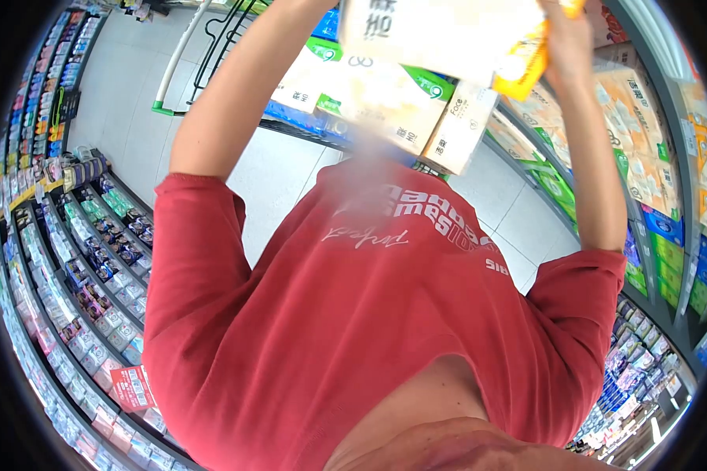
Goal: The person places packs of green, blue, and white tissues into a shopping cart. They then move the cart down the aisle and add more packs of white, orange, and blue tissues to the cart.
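Note:
My right hand (567,49) grips the right end of a large cream tissue pack (448,35) with a yellow-orange corner; its fingers are partly hidden and cut by the top edge. The left forearm reaches up beside the pack's left side, and that hand lies beyond the frame's top. Below the held pack, more cream tissue packs (377,102) with green labels are piled in a shopping cart (163,108). A narrower white tissue pack (459,129) sits at the pile's right end, tilted.
A shelf (644,271) with tissue packs in cream, green and blue runs along the right. On the left are tiered shelves (78,294) of small packaged goods, with a red price card (133,388). Pale floor tiles (126,71) lie around the cart. A blurred patch covers the middle.

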The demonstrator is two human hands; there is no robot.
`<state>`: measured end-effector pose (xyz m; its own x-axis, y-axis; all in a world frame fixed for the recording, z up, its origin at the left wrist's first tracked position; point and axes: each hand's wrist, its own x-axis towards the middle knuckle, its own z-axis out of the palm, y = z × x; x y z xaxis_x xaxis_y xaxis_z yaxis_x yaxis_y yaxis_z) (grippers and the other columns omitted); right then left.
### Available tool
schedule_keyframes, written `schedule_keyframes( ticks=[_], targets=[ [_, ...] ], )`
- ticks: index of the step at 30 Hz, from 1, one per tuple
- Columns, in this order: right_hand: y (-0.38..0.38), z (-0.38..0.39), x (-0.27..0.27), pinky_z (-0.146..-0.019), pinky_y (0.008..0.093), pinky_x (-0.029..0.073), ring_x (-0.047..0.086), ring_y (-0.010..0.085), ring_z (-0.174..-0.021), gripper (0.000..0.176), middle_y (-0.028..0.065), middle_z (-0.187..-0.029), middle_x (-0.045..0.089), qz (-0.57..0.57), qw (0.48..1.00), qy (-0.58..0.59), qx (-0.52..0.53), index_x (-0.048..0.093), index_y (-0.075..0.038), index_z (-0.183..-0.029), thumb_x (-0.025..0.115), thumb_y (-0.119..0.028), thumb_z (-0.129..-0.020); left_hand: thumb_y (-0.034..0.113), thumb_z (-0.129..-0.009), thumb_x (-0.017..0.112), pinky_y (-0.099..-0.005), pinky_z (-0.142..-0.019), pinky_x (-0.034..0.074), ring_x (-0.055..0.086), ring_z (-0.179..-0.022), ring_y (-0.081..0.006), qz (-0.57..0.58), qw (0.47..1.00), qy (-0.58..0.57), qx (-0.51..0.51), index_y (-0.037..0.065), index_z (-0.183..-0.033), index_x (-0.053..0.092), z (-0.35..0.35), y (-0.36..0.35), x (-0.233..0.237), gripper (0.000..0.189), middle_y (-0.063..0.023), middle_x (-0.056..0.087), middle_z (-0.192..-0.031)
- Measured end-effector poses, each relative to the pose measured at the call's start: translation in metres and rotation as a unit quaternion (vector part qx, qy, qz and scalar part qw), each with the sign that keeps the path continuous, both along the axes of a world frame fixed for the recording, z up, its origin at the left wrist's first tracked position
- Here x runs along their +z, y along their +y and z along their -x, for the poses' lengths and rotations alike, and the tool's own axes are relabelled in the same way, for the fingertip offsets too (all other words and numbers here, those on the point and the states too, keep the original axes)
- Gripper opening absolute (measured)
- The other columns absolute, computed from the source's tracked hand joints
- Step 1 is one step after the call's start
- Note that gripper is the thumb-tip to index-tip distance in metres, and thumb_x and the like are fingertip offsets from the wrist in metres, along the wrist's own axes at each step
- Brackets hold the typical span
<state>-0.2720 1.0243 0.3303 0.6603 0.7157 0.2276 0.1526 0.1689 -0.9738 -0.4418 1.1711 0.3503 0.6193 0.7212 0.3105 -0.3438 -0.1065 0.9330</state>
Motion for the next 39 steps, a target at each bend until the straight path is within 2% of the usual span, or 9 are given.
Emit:
schedule_keyframes(
  ticks=[1,6,8,9,14,19,26,36,39],
  targets=[
    [0.007,-0.002,-0.013,-0.082,0.0304,0.049,0.057,0.0193,-0.099,0.054,0.015,-0.114,0.058,0.062,0.997,0.035,0.025,0.046,0.004,-0.124,0.064,-0.031,-0.087,0.018,-0.084,0.067,-0.025,-0.075,0.049,0.062,-0.085,-0.0143,0.038,0.999,0.032,0.018,-0.006,-0.119,0.05,0.006,0.006,-0.012,0.047,-0.0133,0.063,-0.101],
    [0.032,0.034,-0.051,-0.081,0.031,0.05,0.06,0.0211,-0.095,0.046,0.0159,-0.109,0.06,0.106,0.991,0.048,0.068,0.049,0.005,-0.118,0.065,-0.023,-0.085,0.009,-0.083,0.066,-0.0261,-0.079,0.048,0.061,-0.09,-0.0155,0.11,0.991,0.056,0.059,-0.006,-0.118,0.05,0.047,0.012,-0.065,0.041,-0.0123,0.063,-0.103],
    [0.035,0.04,-0.074,-0.076,0.0278,0.052,0.065,0.016,-0.084,0.051,0.0119,-0.1,0.065,0.168,0.971,0.128,0.108,0.056,0.004,-0.112,0.071,-0.033,-0.081,0.022,-0.08,0.068,-0.0303,-0.07,0.053,0.066,-0.083,-0.0246,0.124,0.976,0.132,0.122,-0.015,-0.12,0.044,0.066,0.012,-0.093,0.059,-0.0212,0.063,-0.098],
    [0.038,0.042,-0.084,-0.076,0.0278,0.052,0.065,0.016,-0.084,0.051,0.0119,-0.1,0.065,0.168,0.971,0.128,0.108,0.056,0.004,-0.112,0.071,-0.033,-0.081,0.026,-0.086,0.066,-0.0244,-0.068,0.053,0.065,-0.084,-0.0164,0.117,0.978,0.135,0.106,-0.013,-0.124,0.042,0.076,0.017,-0.109,0.06,-0.0169,0.062,-0.101],
    [0.045,0.052,-0.114,-0.073,0.0285,0.053,0.065,0.0159,-0.084,0.06,0.0124,-0.102,0.063,0.211,0.956,0.111,0.172,0.051,0.004,-0.117,0.072,-0.037,-0.079,0.026,-0.077,0.075,-0.0273,-0.069,0.051,0.065,-0.083,-0.0199,0.188,0.964,0.139,0.129,-0.016,-0.127,0.036,0.099,0.017,-0.155,0.075,-0.0206,0.063,-0.097],
    [0.046,0.052,-0.127,-0.081,0.0301,0.05,0.062,0.0183,-0.095,0.065,0.0151,-0.11,0.061,0.272,0.935,0.126,0.189,0.049,0.005,-0.123,0.072,-0.036,-0.079,0.026,-0.078,0.074,-0.0275,-0.069,0.051,0.065,-0.083,-0.0208,0.241,0.948,0.157,0.138,-0.017,-0.128,0.033,0.106,0.003,-0.161,0.078,-0.0227,0.063,-0.099],
    [0.039,0.052,-0.12,-0.078,0.0292,0.051,0.064,0.0194,-0.092,0.059,0.0138,-0.11,0.063,0.284,0.921,0.169,0.206,0.054,0.001,-0.12,0.072,-0.035,-0.078,0.027,-0.077,0.075,-0.0253,-0.066,0.05,0.064,-0.08,-0.0173,0.255,0.934,0.191,0.162,-0.015,-0.126,0.037,0.105,-0.009,-0.173,0.075,-0.0175,0.064,-0.095],
    [0.018,0.043,-0.154,-0.073,0.0299,0.051,0.063,0.0181,-0.085,0.059,0.0126,-0.104,0.063,0.325,0.9,0.231,0.175,0.053,0.004,-0.118,0.074,-0.035,-0.077,0.028,-0.077,0.074,-0.0274,-0.072,0.051,0.064,-0.088,-0.0222,0.292,0.913,0.248,0.142,-0.016,-0.131,0.029,0.095,-0.022,-0.203,0.083,-0.0232,0.06,-0.104],
    [0.011,0.041,-0.168,-0.075,0.0306,0.051,0.063,0.0188,-0.087,0.06,0.0129,-0.105,0.062,0.315,0.898,0.255,0.172,0.053,0.004,-0.118,0.074,-0.035,-0.077,0.03,-0.078,0.073,-0.0261,-0.064,0.051,0.065,-0.079,-0.0192,0.282,0.913,0.259,0.14,-0.016,-0.131,0.028,0.094,-0.023,-0.22,0.084,-0.0207,0.062,-0.1]
  ],
)
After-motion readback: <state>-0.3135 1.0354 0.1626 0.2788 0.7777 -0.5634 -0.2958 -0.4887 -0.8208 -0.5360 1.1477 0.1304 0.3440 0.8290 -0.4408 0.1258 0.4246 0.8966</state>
